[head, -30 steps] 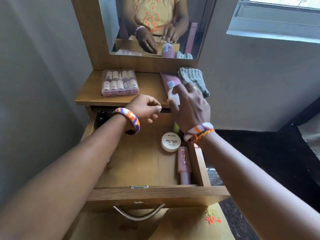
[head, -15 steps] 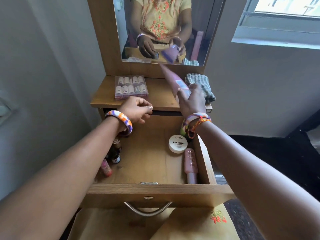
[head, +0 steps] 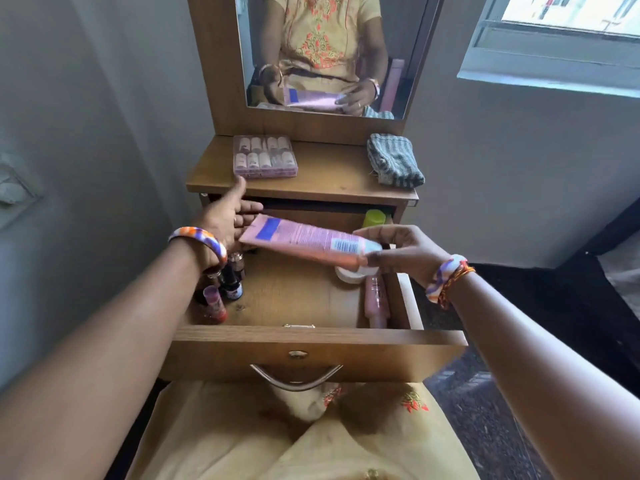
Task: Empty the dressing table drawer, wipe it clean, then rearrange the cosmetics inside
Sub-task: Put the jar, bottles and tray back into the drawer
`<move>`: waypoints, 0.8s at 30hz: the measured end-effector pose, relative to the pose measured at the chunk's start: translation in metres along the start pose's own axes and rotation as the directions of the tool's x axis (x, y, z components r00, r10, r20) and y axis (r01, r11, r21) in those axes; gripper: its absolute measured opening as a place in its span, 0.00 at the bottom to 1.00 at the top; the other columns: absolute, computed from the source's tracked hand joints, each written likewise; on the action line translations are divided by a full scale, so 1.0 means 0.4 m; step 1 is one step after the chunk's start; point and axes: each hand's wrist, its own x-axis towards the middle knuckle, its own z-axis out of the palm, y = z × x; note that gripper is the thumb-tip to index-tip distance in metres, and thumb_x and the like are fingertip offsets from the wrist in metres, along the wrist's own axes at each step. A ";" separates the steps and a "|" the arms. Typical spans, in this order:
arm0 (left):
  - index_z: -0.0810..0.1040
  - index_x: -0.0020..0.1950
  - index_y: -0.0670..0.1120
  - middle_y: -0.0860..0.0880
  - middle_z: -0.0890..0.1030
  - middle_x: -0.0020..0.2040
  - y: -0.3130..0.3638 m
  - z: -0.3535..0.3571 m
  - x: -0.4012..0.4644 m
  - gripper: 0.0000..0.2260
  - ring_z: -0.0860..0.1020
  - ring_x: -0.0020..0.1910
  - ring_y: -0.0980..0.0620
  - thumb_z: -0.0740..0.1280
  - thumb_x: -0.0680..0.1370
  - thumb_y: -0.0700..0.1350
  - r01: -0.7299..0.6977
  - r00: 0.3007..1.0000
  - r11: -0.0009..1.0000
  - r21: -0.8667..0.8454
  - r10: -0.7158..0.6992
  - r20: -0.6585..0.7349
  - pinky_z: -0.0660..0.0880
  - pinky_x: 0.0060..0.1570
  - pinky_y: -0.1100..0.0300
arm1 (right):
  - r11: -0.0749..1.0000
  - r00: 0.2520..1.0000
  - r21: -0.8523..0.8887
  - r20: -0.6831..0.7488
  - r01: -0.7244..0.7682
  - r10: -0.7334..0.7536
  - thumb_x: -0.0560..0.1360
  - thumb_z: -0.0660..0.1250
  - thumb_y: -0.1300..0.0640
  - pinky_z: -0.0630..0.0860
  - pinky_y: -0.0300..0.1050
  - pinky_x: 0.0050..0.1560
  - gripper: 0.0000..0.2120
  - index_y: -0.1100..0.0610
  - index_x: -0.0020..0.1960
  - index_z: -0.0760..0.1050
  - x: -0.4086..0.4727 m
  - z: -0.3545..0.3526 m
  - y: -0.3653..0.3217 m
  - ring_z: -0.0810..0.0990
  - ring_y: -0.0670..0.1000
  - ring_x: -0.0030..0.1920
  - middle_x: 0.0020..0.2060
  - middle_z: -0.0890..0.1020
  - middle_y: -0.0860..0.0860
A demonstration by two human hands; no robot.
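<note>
The right hand (head: 403, 252) holds a pink tube (head: 304, 241) above the open drawer (head: 311, 344), its grip pinching the capped end between thumb and fingers. The tube lies nearly level, its long axis running left to right across the drawer, with the white cap toward the right hand and the flat crimped end pointing left and slightly away, toward the left hand (head: 230, 218). That hand is released, palm turned up and fingers straight, its fingertips just beside the tube's flat end; whether they touch cannot be told.

Inside the drawer, small bottles (head: 228, 284) stand clustered at the left wall, a round white jar (head: 349, 271) sits partly hidden under the tube, a pink bottle (head: 375, 301) lies along the right wall, and a yellow-green cap (head: 374, 218) shows at the far right corner. On the worktop (head: 329, 181) above, a clear nail polish case (head: 265, 155) sits at left and a folded striped cloth (head: 394, 164) at right.
</note>
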 end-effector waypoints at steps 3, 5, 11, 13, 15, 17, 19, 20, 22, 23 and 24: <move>0.78 0.44 0.49 0.49 0.78 0.46 -0.015 -0.007 -0.016 0.14 0.75 0.47 0.53 0.62 0.76 0.58 -0.015 0.983 0.899 0.437 -0.065 0.169 0.72 0.57 0.57 | 0.987 0.996 -0.155 0.072 -0.042 0.053 0.68 0.71 0.70 0.81 0.42 0.46 0.19 0.57 0.57 0.78 0.010 -0.009 0.011 0.82 0.47 0.44 0.50 0.82 0.54; 0.80 0.46 0.53 0.51 0.75 0.54 -0.022 -0.005 -0.031 0.17 0.73 0.54 0.53 0.70 0.67 0.64 -0.059 0.957 0.772 0.632 -0.137 0.257 0.67 0.63 0.53 | 0.937 0.993 -0.349 0.098 -0.022 0.060 0.66 0.74 0.67 0.80 0.48 0.54 0.21 0.57 0.58 0.79 0.019 0.003 0.013 0.81 0.50 0.50 0.53 0.82 0.54; 0.75 0.58 0.50 0.47 0.80 0.58 -0.043 0.060 -0.059 0.24 0.79 0.56 0.47 0.74 0.66 0.56 -0.139 0.890 0.541 0.829 -0.300 0.345 0.76 0.59 0.51 | 0.794 0.994 -0.607 0.093 0.010 0.058 0.64 0.77 0.64 0.73 0.34 0.45 0.21 0.53 0.54 0.78 0.038 0.057 0.009 0.75 0.46 0.49 0.48 0.77 0.47; 0.73 0.61 0.49 0.47 0.79 0.58 -0.058 0.074 -0.060 0.21 0.79 0.56 0.47 0.73 0.70 0.51 -0.155 0.898 0.512 0.845 -0.284 0.337 0.77 0.57 0.52 | 0.748 0.988 -0.663 0.129 0.027 0.079 0.63 0.77 0.64 0.70 0.30 0.42 0.21 0.56 0.55 0.77 0.040 0.060 0.013 0.74 0.46 0.49 0.48 0.76 0.47; 0.73 0.62 0.47 0.47 0.78 0.58 -0.066 0.084 -0.063 0.21 0.79 0.56 0.46 0.73 0.71 0.48 -0.160 0.896 0.512 0.844 -0.283 0.342 0.77 0.57 0.52 | 0.721 0.983 -0.692 0.142 0.017 0.113 0.64 0.77 0.64 0.69 0.28 0.41 0.22 0.57 0.56 0.77 0.037 0.058 0.018 0.73 0.46 0.50 0.49 0.76 0.47; 0.73 0.62 0.47 0.46 0.78 0.58 -0.069 0.090 -0.066 0.21 0.79 0.57 0.46 0.73 0.71 0.48 -0.160 0.885 0.513 0.843 -0.303 0.352 0.77 0.58 0.52 | 0.718 0.980 -0.696 0.147 0.006 0.135 0.64 0.77 0.64 0.70 0.28 0.42 0.22 0.58 0.57 0.76 0.032 0.056 0.019 0.74 0.46 0.50 0.49 0.76 0.47; 0.74 0.61 0.46 0.46 0.79 0.57 -0.072 0.098 -0.068 0.20 0.79 0.57 0.46 0.72 0.71 0.48 -0.173 0.873 0.490 0.854 -0.324 0.363 0.76 0.57 0.53 | 0.705 0.976 -0.709 0.154 0.000 0.155 0.65 0.76 0.64 0.75 0.35 0.45 0.23 0.59 0.58 0.76 0.029 0.058 0.016 0.74 0.47 0.49 0.49 0.75 0.47; 0.74 0.61 0.45 0.46 0.79 0.56 -0.075 0.103 -0.070 0.20 0.78 0.57 0.46 0.72 0.72 0.48 -0.182 0.871 0.472 0.862 -0.329 0.364 0.76 0.56 0.55 | 0.690 0.972 -0.724 0.157 -0.006 0.173 0.65 0.77 0.63 0.78 0.40 0.48 0.23 0.59 0.58 0.76 0.030 0.060 0.014 0.75 0.48 0.49 0.50 0.75 0.48; 0.74 0.62 0.44 0.47 0.79 0.55 -0.082 0.113 -0.073 0.20 0.78 0.57 0.47 0.72 0.72 0.47 -0.195 0.873 0.445 0.874 -0.328 0.361 0.76 0.56 0.56 | 0.667 0.964 -0.745 0.167 -0.015 0.208 0.64 0.77 0.63 0.80 0.48 0.51 0.23 0.58 0.58 0.75 0.033 0.068 0.010 0.76 0.50 0.49 0.52 0.75 0.50; 0.74 0.62 0.44 0.47 0.79 0.55 -0.085 0.116 -0.073 0.20 0.78 0.56 0.48 0.72 0.72 0.47 -0.201 0.873 0.437 0.877 -0.327 0.363 0.75 0.57 0.56 | 0.659 0.960 -0.752 0.170 -0.020 0.222 0.64 0.77 0.62 0.80 0.48 0.51 0.24 0.58 0.58 0.75 0.035 0.073 0.008 0.76 0.50 0.49 0.52 0.75 0.50; 0.74 0.62 0.43 0.46 0.79 0.56 -0.088 0.119 -0.073 0.20 0.78 0.56 0.49 0.72 0.72 0.47 -0.206 0.870 0.431 0.879 -0.331 0.366 0.75 0.58 0.55 | 0.645 0.958 -0.764 0.169 -0.022 0.233 0.64 0.77 0.61 0.80 0.47 0.51 0.24 0.58 0.58 0.75 0.037 0.078 0.006 0.76 0.50 0.48 0.52 0.75 0.50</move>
